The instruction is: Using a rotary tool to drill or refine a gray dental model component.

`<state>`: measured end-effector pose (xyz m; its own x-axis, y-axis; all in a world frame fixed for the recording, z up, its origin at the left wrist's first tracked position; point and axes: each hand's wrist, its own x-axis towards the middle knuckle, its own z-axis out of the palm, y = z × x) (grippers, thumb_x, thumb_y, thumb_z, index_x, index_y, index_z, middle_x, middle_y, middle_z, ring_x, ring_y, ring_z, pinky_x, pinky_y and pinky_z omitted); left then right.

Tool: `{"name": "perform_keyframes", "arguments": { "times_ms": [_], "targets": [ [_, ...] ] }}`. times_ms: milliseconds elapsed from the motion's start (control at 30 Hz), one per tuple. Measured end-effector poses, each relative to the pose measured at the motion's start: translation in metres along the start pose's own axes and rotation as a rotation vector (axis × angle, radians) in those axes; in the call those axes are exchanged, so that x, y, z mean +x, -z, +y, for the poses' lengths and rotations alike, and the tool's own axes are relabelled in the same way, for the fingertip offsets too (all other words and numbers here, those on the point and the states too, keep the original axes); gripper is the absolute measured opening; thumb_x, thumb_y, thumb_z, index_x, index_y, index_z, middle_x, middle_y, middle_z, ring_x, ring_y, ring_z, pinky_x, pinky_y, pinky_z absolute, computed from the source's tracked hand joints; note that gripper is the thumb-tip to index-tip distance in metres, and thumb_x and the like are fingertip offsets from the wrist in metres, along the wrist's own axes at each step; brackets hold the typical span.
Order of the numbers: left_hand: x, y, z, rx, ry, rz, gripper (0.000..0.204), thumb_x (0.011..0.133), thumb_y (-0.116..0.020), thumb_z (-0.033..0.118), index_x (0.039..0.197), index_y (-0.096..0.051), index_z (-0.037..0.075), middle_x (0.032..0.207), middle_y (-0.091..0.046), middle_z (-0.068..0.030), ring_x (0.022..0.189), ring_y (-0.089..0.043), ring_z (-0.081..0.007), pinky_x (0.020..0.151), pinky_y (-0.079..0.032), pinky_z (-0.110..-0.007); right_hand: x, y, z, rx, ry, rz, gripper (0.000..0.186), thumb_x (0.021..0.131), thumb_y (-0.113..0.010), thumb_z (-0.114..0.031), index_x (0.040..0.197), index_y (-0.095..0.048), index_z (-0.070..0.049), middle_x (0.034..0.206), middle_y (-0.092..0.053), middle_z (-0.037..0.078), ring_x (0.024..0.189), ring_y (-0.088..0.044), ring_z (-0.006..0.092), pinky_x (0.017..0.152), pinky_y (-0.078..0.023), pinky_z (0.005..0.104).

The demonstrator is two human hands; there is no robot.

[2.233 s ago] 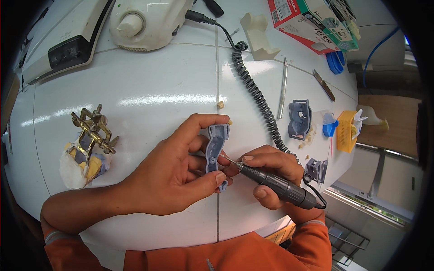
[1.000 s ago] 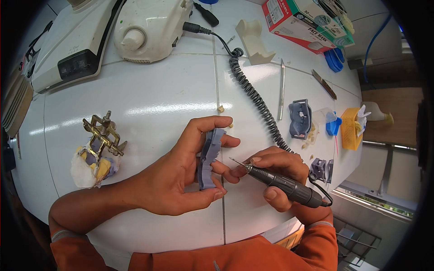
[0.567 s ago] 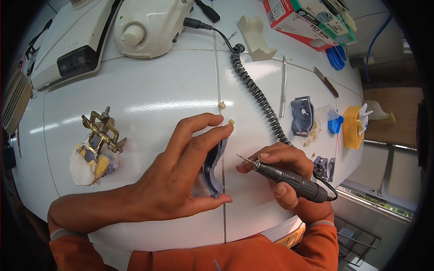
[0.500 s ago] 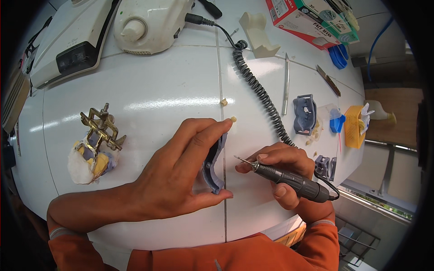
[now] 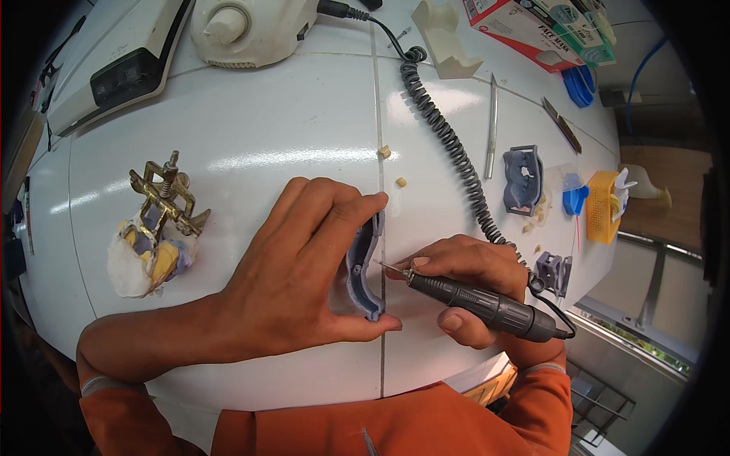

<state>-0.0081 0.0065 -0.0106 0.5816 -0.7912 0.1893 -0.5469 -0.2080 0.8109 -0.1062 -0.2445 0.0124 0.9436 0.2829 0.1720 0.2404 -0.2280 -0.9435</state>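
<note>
Between the thumb and fingers of my left hand point(image 5: 304, 262) is a curved grey-blue dental tray point(image 5: 359, 266), held on edge above the white table. My right hand point(image 5: 471, 285) grips a black rotary handpiece point(image 5: 487, 305) like a pen, its cord trailing off to the right. The handpiece's thin metal bur point(image 5: 388, 266) points left at the tray, close to its right side; whether it touches I cannot tell. A brass articulator point(image 5: 167, 197) stands at the left on a white, yellow and grey-blue cast point(image 5: 156, 262).
A coiled black cord point(image 5: 449, 140) runs from the cream control box point(image 5: 243, 34) down to the right. Beyond it lie a metal tool point(image 5: 492, 125), a knife point(image 5: 563, 125), another grey-blue piece point(image 5: 523, 181) and a yellow basket point(image 5: 604, 209). Tan crumbs point(image 5: 401, 182) dot the table.
The handpiece and its bur have moved left, nearer the tray. The tray has turned slightly, showing more of its inner side. The whole view has shifted a little.
</note>
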Motion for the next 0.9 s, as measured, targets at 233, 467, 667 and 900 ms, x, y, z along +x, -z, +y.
{"name": "perform_keyframes", "arguments": {
  "times_ms": [233, 467, 667, 900],
  "targets": [
    [0.0, 0.0025, 0.0008, -0.031, 0.001, -0.028, 0.107, 0.06, -0.103, 0.038, 0.149, -0.057, 0.002, 0.127, -0.051, -0.0145, 0.111, -0.053, -0.0288, 0.087, -0.049, -0.039, 0.0004, 0.0003, 0.0009, -0.087, 0.002, -0.019, 0.043, 0.088, -0.078, -0.023, 0.117, -0.072, 0.008, 0.109, -0.078, 0.02, 0.094, -0.079, 0.0326, 0.081, -0.064, 0.0368],
    [0.0037, 0.0051, 0.0017, -0.05, 0.02, -0.051, 0.1, 0.062, -0.101, 0.035, 0.148, -0.06, 0.002, 0.126, -0.05, -0.0137, 0.109, -0.051, -0.0273, 0.085, -0.048, -0.036, 0.0023, -0.0029, 0.0027, -0.097, 0.048, -0.004, 0.044, 0.087, -0.078, -0.022, 0.118, -0.072, 0.009, 0.107, -0.078, 0.022, 0.094, -0.079, 0.0336, 0.081, -0.064, 0.0376],
    [0.0034, 0.0043, 0.0008, -0.04, -0.001, -0.049, 0.099, 0.063, -0.1, 0.038, 0.146, -0.061, 0.0, 0.123, -0.051, -0.0142, 0.108, -0.051, -0.0276, 0.085, -0.047, -0.035, 0.0035, -0.0068, 0.0056, -0.109, 0.094, 0.002, 0.043, 0.087, -0.078, -0.019, 0.12, -0.071, 0.009, 0.108, -0.077, 0.024, 0.093, -0.079, 0.0348, 0.082, -0.064, 0.0382],
    [0.0034, 0.0031, 0.0004, -0.046, 0.003, -0.036, 0.098, 0.061, -0.1, 0.04, 0.142, -0.063, -0.001, 0.121, -0.051, -0.0143, 0.106, -0.052, -0.0279, 0.083, -0.048, -0.036, 0.0027, -0.0069, 0.0063, -0.118, 0.098, 0.007, 0.044, 0.087, -0.079, -0.018, 0.121, -0.071, 0.008, 0.108, -0.077, 0.023, 0.093, -0.079, 0.0343, 0.082, -0.064, 0.0377]
  ]
}}
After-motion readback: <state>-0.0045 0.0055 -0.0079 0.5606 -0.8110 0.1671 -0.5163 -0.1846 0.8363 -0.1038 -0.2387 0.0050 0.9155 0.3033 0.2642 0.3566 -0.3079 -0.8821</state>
